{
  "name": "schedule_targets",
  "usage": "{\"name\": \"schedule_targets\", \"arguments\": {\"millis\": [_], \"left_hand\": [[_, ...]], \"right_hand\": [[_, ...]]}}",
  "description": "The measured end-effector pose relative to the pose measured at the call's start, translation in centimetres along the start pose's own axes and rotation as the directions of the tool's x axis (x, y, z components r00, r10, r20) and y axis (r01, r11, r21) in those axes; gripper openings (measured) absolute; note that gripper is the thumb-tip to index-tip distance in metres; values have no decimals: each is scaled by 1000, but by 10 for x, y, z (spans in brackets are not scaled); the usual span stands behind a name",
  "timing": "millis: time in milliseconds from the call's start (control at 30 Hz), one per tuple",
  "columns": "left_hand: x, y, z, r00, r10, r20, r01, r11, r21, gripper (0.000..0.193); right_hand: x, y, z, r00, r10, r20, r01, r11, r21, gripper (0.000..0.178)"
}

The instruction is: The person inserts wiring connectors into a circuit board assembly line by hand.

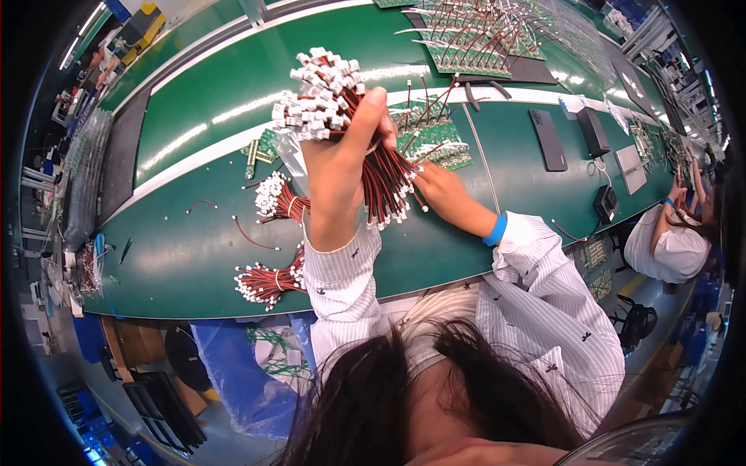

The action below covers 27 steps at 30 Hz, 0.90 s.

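Note:
Raised over the bench, my left hand [336,175] is closed around a thick bundle of red-and-black connector wires [385,186]. White plugs crowd the bundle's upper end, and smaller white tips hang from its lower end. My right hand [444,196], with a blue band at the wrist, is at the right side of those hanging tips. Its fingers are curled, and the fingertips are hidden by the wires. Two tied wire bundles lie left of my left forearm: one upper bundle [273,196] and one lower bundle [268,285]. Behind my hands is a green circuit board [443,144] with wires standing up.
More wired circuit boards [482,46] lie at the back, with black-handled pliers [488,91] before them. A dark phone [549,140] and a black box [593,132] are to the right. Loose wires [255,234] lie at left. A co-worker [672,241] sits far right.

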<state>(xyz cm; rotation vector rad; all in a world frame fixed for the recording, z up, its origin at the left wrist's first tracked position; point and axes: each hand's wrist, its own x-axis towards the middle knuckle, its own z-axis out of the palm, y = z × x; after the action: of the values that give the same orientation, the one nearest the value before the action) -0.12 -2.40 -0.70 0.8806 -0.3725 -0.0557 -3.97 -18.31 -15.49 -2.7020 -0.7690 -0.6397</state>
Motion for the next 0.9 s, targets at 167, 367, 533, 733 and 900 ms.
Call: {"name": "schedule_targets", "arguments": {"millis": [167,367,533,733,900], "left_hand": [[-1,-1,-1,1000,-6,18,5,999,53,11],[-3,6,0,999,40,3,-40,998,38,11],[0,6,-1,999,32,-14,-32,999,12,11],[0,9,-3,997,56,-47,-56,998,-2,11],[1,7,-4,999,39,-20,-38,999,17,11]], "right_hand": [[-3,23,-7,993,111,-37,-80,875,477,16],[5,20,-50,924,313,221,-383,743,548,14],[7,12,-25,909,369,196,-413,862,295,14],[10,12,-7,934,341,107,-357,882,307,15],[8,12,-10,929,358,93,-368,870,328,16]]}}
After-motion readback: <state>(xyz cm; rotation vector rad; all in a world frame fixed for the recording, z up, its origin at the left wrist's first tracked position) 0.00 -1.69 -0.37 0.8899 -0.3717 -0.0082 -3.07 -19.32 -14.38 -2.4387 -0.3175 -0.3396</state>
